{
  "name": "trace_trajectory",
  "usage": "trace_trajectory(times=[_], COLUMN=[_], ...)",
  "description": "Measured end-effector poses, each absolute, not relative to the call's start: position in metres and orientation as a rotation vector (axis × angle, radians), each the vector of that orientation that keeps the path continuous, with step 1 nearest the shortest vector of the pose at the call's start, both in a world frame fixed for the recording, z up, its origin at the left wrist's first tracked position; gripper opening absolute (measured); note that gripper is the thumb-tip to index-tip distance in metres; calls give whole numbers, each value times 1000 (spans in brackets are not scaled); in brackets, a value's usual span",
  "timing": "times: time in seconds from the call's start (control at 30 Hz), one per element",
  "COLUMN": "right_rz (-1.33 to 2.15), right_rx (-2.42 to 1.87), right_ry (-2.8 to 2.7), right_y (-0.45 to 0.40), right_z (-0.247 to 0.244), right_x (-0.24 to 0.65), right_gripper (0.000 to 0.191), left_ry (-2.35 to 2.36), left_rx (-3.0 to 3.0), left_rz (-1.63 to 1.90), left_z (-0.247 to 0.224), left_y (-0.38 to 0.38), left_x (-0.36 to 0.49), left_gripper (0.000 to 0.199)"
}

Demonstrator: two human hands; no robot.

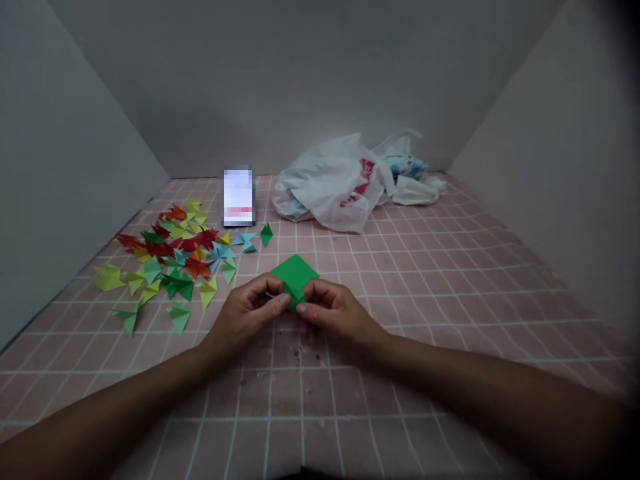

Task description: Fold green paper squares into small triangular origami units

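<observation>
A green paper square (296,269), turned corner-up with a small fold at its lower corner, is held between both hands above the tiled-pattern cloth. My left hand (255,305) pinches its left lower edge between thumb and fingers. On the right lower edge, my right hand (334,310) grips the same paper, its thumb near the folded part. The two thumbs are close together at the lower corner. Some fingers are hidden behind the paper and the hands. A small folded green piece (267,234) lies just beyond the paper.
Many folded paper pieces (177,283) in several colours are spread at the left. A phone with a lit, blurred screen (238,197) stands behind them. Crumpled white plastic bags (333,180) lie at the back. Pale walls enclose the pink grid cloth (450,287).
</observation>
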State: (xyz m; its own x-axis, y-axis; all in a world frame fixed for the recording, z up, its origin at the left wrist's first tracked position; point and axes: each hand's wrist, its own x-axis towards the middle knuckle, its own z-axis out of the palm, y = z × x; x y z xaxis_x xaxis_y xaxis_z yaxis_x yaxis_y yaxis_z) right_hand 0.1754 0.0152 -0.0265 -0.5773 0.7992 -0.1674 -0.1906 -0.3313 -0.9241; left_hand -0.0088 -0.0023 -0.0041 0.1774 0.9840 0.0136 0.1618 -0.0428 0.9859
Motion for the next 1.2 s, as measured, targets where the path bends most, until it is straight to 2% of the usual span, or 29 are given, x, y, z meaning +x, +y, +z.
trace_trajectory(times=[0.4, 0.67, 1.03, 1.2], right_rz=[1896, 1940, 1981, 1950], right_rx=[-857, -839, -769, -858], right_ry=[-1289, -1297, -1300, -1344], right_y=[17, 17, 18, 17], right_z=[-28, -30, -30, -30], right_x=[176, 177, 177, 177], right_gripper=[22, 19, 29, 24], left_ry=[1110, 1144, 1229, 1158], left_rx=[1191, 1202, 1228, 1248], left_rz=[933, 988, 1044, 1001], left_z=[-8, -6, -4, -5], left_y=[-5, -6, -6, -6], left_x=[-6, -7, -5, -6], left_gripper=[22, 20, 18, 18])
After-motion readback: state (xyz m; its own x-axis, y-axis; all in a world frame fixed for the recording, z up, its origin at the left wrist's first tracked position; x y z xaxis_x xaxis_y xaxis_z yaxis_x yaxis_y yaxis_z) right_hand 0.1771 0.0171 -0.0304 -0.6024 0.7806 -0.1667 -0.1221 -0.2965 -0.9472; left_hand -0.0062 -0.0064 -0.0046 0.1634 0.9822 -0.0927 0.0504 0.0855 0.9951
